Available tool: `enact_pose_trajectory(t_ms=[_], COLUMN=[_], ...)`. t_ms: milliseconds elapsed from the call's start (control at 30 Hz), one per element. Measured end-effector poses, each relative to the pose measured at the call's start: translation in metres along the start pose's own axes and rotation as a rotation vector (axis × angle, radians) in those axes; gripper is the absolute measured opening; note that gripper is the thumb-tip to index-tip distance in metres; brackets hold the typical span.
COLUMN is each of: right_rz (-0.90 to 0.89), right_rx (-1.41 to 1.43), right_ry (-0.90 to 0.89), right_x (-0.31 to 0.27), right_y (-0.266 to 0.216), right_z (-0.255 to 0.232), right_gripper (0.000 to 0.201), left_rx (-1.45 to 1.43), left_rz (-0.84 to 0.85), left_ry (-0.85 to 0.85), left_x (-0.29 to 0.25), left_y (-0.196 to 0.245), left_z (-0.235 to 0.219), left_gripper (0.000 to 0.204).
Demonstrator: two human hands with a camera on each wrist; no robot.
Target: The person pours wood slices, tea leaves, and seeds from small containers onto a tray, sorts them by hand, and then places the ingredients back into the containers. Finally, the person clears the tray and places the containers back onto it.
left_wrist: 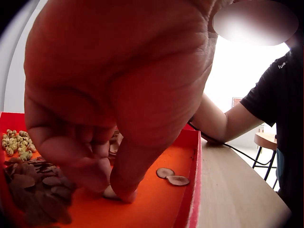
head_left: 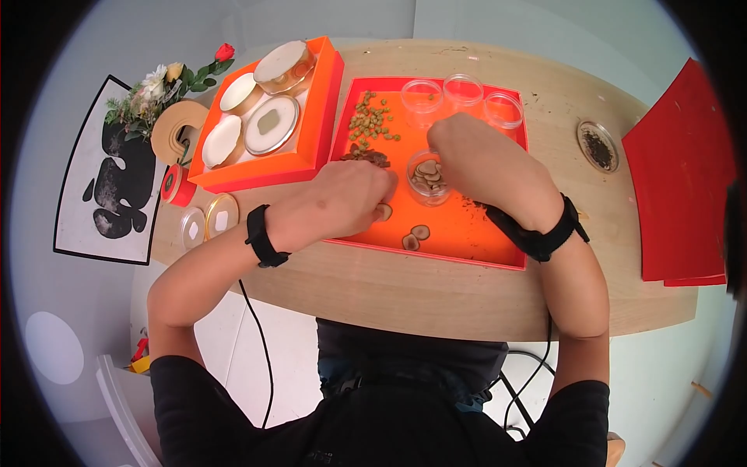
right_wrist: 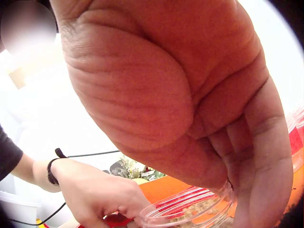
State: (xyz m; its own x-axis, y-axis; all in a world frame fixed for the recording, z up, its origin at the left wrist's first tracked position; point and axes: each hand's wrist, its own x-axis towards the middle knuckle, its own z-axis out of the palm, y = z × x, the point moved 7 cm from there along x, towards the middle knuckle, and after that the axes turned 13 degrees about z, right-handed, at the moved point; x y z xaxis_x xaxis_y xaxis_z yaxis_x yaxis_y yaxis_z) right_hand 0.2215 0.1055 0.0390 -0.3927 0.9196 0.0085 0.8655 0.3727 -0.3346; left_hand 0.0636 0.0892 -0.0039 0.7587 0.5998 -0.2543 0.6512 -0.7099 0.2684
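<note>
My left hand [head_left: 342, 201] is low over the orange tray [head_left: 467, 233], pinching a dried round slice [left_wrist: 110, 194] between thumb and finger. With thumb and fingers at its rim, my right hand [head_left: 498, 167] holds a clear round dish [right_wrist: 161, 216]. Pale slices [head_left: 427, 176] with dark edges lie in that dish. Two more slices [left_wrist: 178, 180] rest overlapping on the tray floor near its front wall. Beside the left hand sits a pile of brown flat pieces [left_wrist: 40, 190]. Yellow-green dried buds [head_left: 369, 121] are scattered behind that pile.
Three clear dishes [head_left: 463, 91] stand at the tray's back right. An orange box [head_left: 315, 144] with several lidded jars is at the left. A dish of dark bits [head_left: 597, 148] and a red panel [head_left: 677, 179] are on the right. Two small lids [head_left: 222, 212] lie front left.
</note>
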Motion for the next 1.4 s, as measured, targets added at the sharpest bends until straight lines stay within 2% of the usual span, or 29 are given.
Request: enact_pose_trajectory(t_ms=[100, 167, 233, 400, 833, 900, 1033, 1100, 1133, 1200, 1267, 1333, 1400], right_rz=[-0.035, 0.015, 0.006, -0.018, -0.035, -0.048, -0.024, -0.008, -0.047, -0.096, 0.155, 0.162, 0.184], right_rx=[0.018, -0.004, -0.007, 0.008, -0.020, -0.021, 0.002, -0.001, 0.015, 0.031, 0.102, 0.073, 0.047], right_ry=[0.062, -0.011, -0.003, 0.037, 0.044, 0.066, 0.029, 0.004, 0.076, 0.146, -0.136, -0.164, -0.189], right_x=[-0.001, 0.002, 0.001, -0.001, 0.000, 0.000, -0.001, 0.000, -0.002, -0.003, 0.000, 0.005, 0.006], right_y=[-0.001, 0.000, 0.000, -0.001, 0.002, 0.002, 0.000, 0.003, 0.005, -0.008, -0.003, -0.005, 0.006], right_z=[-0.002, 0.001, 0.001, 0.000, 0.005, 0.005, 0.002, 0.006, 0.006, -0.006, -0.006, -0.004, 0.005], right_gripper=[0.012, 0.011, 0.011, 0.011, 0.012, 0.013, 0.012, 0.013, 0.012, 0.012, 0.012, 0.013, 0.014], left_rx=[0.070, 0.067, 0.064, 0.004, 0.049, 0.039, -0.023, -0.168, -0.168, -0.279, -0.321, -0.363, -0.189], left_rz=[-0.012, 0.006, 0.025, 0.008, -0.030, 0.088, 0.014, -0.008, -0.010, 0.006, 0.009, 0.019, 0.063], left_ry=[-0.011, -0.023, -0.036, 0.098, 0.011, 0.162, 0.088, 0.072, 0.073, 0.243, 0.311, 0.375, 0.476], left_x=[0.000, 0.000, -0.002, -0.004, 0.002, -0.002, -0.006, -0.008, -0.008, -0.005, 0.003, 0.004, 0.001], left_y=[0.000, -0.003, -0.005, -0.005, -0.004, 0.000, 0.000, 0.003, 0.008, 0.017, 0.020, 0.021, 0.025], left_z=[0.003, 0.009, 0.014, 0.001, 0.001, -0.005, -0.014, -0.028, -0.037, -0.059, -0.067, -0.070, -0.074], left_gripper=[0.015, 0.014, 0.014, 0.016, 0.019, 0.018, 0.018, 0.017, 0.017, 0.015, 0.015, 0.015, 0.015])
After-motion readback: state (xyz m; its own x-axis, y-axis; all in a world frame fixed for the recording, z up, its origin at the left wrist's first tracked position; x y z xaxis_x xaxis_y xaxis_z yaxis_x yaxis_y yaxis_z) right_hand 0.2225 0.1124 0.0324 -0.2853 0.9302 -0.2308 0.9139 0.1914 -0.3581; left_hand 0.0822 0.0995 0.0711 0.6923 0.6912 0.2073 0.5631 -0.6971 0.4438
